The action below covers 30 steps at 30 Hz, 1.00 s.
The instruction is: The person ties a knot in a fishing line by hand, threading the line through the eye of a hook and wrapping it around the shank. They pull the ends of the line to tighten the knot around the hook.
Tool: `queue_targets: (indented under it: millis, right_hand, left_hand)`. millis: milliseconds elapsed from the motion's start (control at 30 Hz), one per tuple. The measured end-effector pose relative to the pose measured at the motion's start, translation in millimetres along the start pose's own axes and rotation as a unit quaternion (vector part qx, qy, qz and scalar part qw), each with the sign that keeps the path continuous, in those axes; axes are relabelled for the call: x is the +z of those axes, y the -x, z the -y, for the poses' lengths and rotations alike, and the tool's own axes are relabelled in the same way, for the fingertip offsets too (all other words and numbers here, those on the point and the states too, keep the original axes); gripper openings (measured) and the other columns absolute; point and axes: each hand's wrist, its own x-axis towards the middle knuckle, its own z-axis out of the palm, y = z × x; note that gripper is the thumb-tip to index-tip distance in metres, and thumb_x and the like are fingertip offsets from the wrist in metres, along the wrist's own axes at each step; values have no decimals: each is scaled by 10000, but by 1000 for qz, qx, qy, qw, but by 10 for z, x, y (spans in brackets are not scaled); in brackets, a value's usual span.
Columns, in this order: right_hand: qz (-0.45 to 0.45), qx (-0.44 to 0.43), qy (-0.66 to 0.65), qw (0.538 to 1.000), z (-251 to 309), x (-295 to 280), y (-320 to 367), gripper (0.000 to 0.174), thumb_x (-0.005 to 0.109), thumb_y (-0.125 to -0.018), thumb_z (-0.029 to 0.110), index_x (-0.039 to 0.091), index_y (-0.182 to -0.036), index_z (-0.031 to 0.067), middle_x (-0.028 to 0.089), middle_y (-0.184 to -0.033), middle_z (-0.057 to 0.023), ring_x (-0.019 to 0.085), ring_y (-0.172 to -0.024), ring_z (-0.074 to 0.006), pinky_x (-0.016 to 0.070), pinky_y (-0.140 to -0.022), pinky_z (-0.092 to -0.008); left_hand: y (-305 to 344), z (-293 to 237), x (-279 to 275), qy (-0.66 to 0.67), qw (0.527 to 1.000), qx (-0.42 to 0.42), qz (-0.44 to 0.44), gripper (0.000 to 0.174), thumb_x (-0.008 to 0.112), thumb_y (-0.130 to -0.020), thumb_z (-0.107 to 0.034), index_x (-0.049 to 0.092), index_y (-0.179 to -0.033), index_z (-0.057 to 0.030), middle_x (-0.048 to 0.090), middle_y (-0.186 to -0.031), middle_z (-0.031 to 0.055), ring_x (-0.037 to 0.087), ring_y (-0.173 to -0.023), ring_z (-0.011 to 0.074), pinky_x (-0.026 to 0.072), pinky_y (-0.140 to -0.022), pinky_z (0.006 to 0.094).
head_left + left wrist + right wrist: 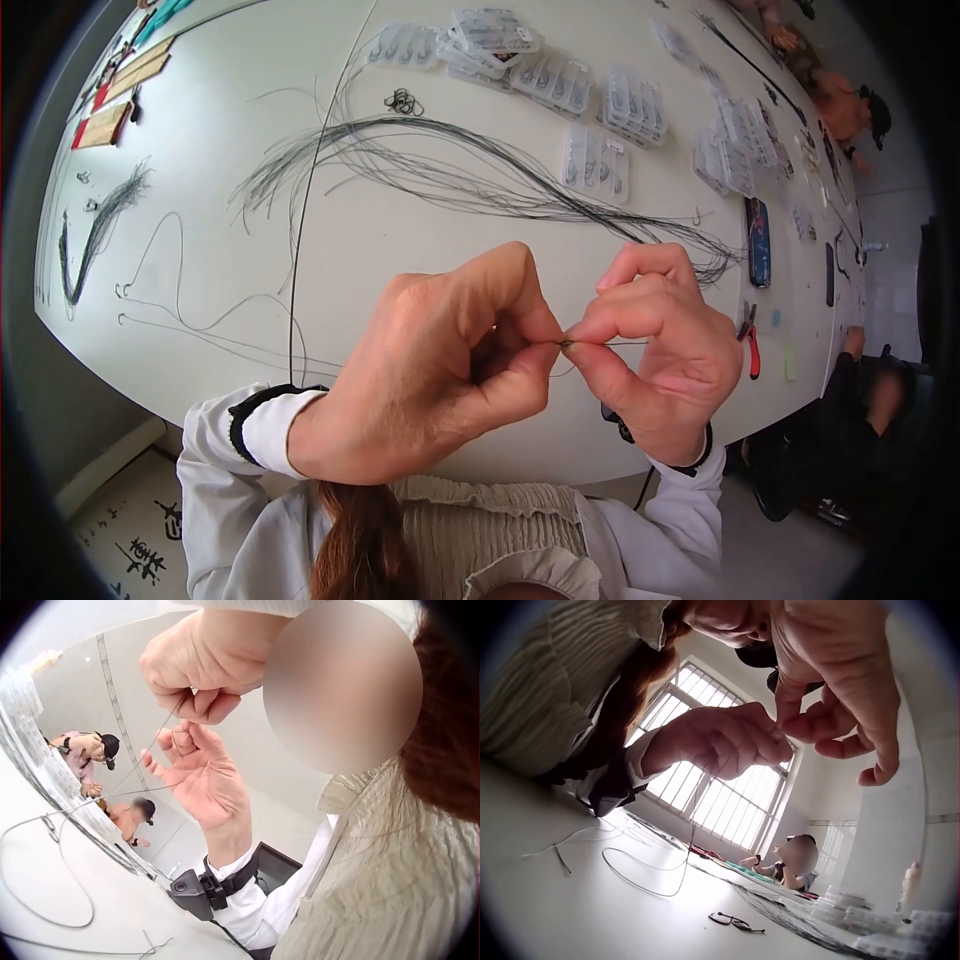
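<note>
One thin line (622, 344): raised on the wearer's side of the strand bundle (505, 157), between the fingertips.
Left hand (425, 370): thumb and forefinger pinched on the line.
Right hand (668, 350): likewise pinched on it, tips meeting the left's.
Clear boxes (596, 165): mostly beyond the strand bundle.
Blue case (759, 243): just beside the strand bundle's right end.

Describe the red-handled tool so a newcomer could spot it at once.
In the head view, start at the white table, then the right hand. Just right of it, below the dark blue case and left of the green slip, lies the tool. Its red handle sets it apart from both.
</note>
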Motion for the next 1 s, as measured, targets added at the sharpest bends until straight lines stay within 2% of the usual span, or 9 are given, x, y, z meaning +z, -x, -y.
queue_targets:
  millis: [133, 200, 267, 333, 467, 600, 700, 867, 1000]
  right_hand:
    - [14, 41, -46, 998, 9, 31, -31, 258, 738, -621, 14, 632, -854, 42, 621, -766, -17, 535, -802, -180, 441, -716, -294]
    - [-6, 193, -267, 944, 26, 95, -22, 275, 741, -668, 54, 617, -912, 37, 616, -827, -32, 538, -873, -151, 432, -772, -297]
    - [12, 202, -278, 939, 16, 90, -21, 222, 725, -712, 66, 616, -900, 23, 611, -850, -39, 548, -872, -129, 425, -789, -274]
    - [86, 226, -306, 921, -34, 61, 22, 187, 715, -726, 54, 618, -880, 10, 616, -844, -41, 551, -837, -122, 412, -781, -253]
    - [92, 222, -336, 911, -101, 47, 58, 125, 697, -743, 33, 624, -838, -3, 615, -822, -41, 534, -788, -111, 404, -731, -249]
    - [98, 242, -354, 898, -49, 20, 42, 100, 679, -756, 23, 621, -831, -7, 606, -787, -40, 519, -779, -116, 396, -737, -249]
    - [97, 255, -360, 892, -28, 10, 36, 79, 666, -755, 7, 620, -818, -7, 599, -766, -34, 503, -800, -131, 387, -764, -262]
    - [109, 213, -338, 910, -30, -3, 34, 80, 663, -739, -12, 610, -797, -2, 600, -776, -22, 484, -835, -152, 371, -835, -303]
    - [102, 227, -341, 907, -23, 10, 31, 54, 652, -750, -11, 604, -775, -3, 596, -759, -21, 481, -825, -153, 368, -854, -313]
  left_hand:
    - [-10, -25, -4, 54, 998, -6, -23, 90, 529, -779, 29, 455, -765, -21, 467, -669, -17, 385, -531, 12, 309, -465, 174]
    - [-16, -62, -22, 75, 996, -33, -30, 90, 529, -784, 20, 452, -766, -24, 463, -666, -18, 379, -521, 11, 302, -459, 175]
    - [-23, -81, -27, 98, 993, -61, -38, 90, 528, -788, 11, 450, -767, -28, 459, -664, -20, 372, -511, 11, 294, -452, 177]
    - [-27, -86, -19, 111, 991, -67, -39, 93, 530, -791, -2, 445, -765, -29, 455, -656, -15, 367, -494, 10, 289, -443, 183]
    - [-28, -77, -18, 99, 992, -71, -37, 95, 526, -790, -1, 440, -763, -30, 453, -648, -15, 354, -483, 11, 285, -441, 184]
    - [-15, -50, -9, 71, 996, -43, -39, 106, 521, -777, 21, 432, -760, -33, 451, -643, -13, 356, -497, 16, 283, -449, 187]
    - [1, -33, 4, 37, 998, -27, -42, 116, 516, -768, 37, 425, -755, -33, 450, -640, -11, 357, -511, 19, 281, -456, 188]
    - [9, -36, 8, 10, 999, -2, -44, 118, 511, -761, 40, 420, -748, -33, 444, -634, -11, 347, -523, 24, 273, -464, 194]
    - [15, -42, 4, -1, 999, 7, -39, 108, 509, -755, 33, 423, -748, -31, 435, -632, -12, 342, -529, 33, 267, -472, 200]
